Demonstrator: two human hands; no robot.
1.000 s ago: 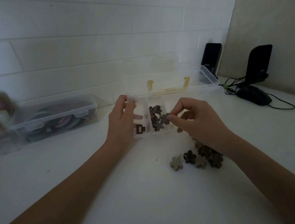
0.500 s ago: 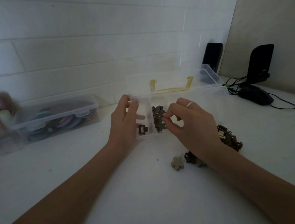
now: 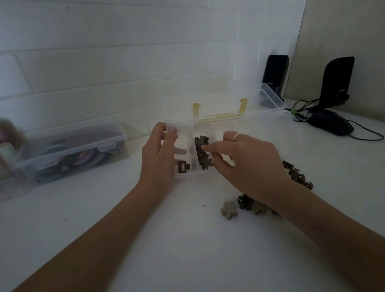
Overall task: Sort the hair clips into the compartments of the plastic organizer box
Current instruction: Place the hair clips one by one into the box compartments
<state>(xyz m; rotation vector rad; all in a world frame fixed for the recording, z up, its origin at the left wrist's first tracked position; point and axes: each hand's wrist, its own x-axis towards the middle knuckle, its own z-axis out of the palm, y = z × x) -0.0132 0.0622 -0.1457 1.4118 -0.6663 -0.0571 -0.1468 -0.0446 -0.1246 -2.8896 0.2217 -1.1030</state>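
While steadying the organizer box (image 3: 266, 126) by its left end with the left hand (image 3: 157, 155), fingers (image 3: 171, 133) curled over the rim and closed on the plastic wall. Right hand (image 3: 245, 160) reaching in over the second compartment, fingers (image 3: 207, 147) pinched together at the heap of flower clips (image 3: 203, 154) lying there; cannot tell whether a clip is actually gripped or just let go. Just left of those fingertips, in the end compartment beside the left thumb, a single square brown clip (image 3: 183, 166). Other compartments, to the right of the fingers, hidden by the hand or too pale to read. Judged about midway: a fair heap sorted, but plenty left loose on the surface, namely a small group of flower clips (image 3: 230, 209) below the right wrist and a darker, spikier pile (image 3: 297, 174) beyond it, partly hidden by the forearm. Still to do: picking those up, one kind per compartment, probably.
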